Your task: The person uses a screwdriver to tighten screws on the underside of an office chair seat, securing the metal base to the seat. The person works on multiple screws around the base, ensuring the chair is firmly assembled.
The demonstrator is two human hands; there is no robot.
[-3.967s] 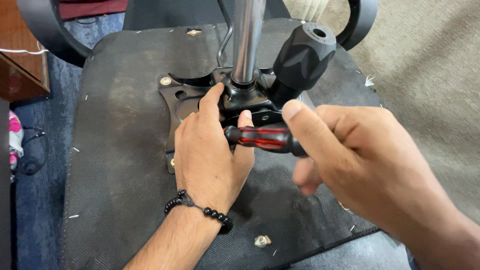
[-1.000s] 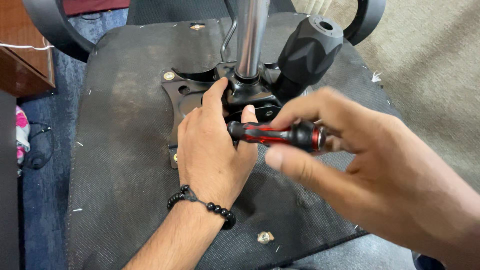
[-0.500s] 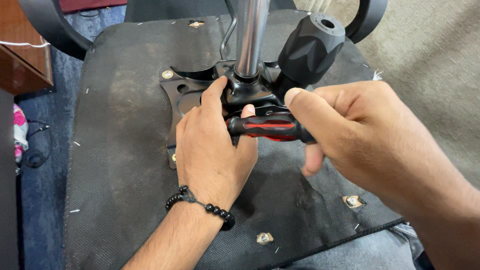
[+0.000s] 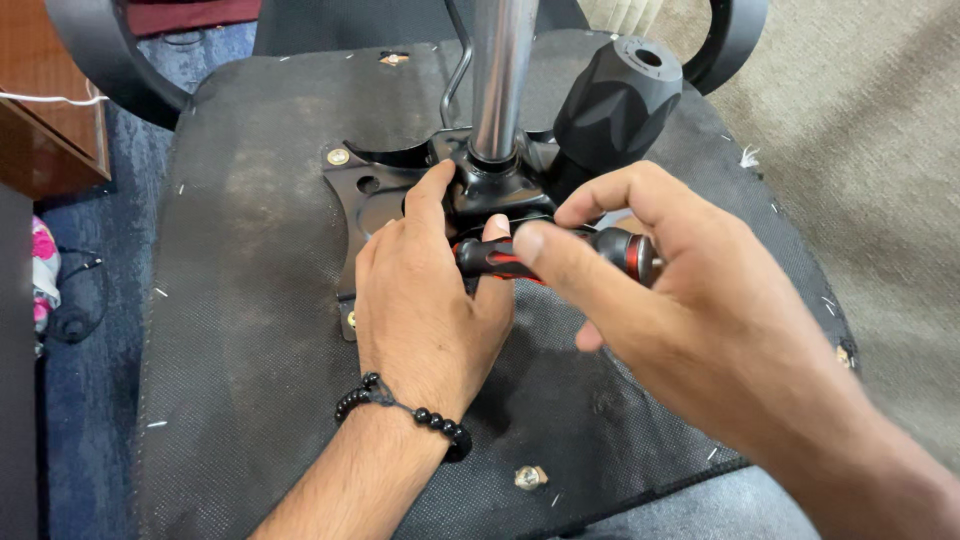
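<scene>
Steadiness matters while the left hand [image 4: 425, 305] braces against the black metal mounting plate [image 4: 372, 195] on the upturned dark fabric seat base [image 4: 230, 250] and the right hand [image 4: 690, 310] stays wrapped around the red-and-black screwdriver handle [image 4: 545, 255], kept square to the fastener, hidden beneath the fingers.

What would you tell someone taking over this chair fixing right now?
Left hand: rests on the black metal plate under the upturned seat, thumb and fingers steadying the screwdriver near its front.
Right hand: fingers wrapped on the red-and-black handle, held level beside the chrome column.
Done: one plate bolt sits in place at the far left corner.
Left: the screwdriver's tip and its target are hidden, so check there first.
</scene>
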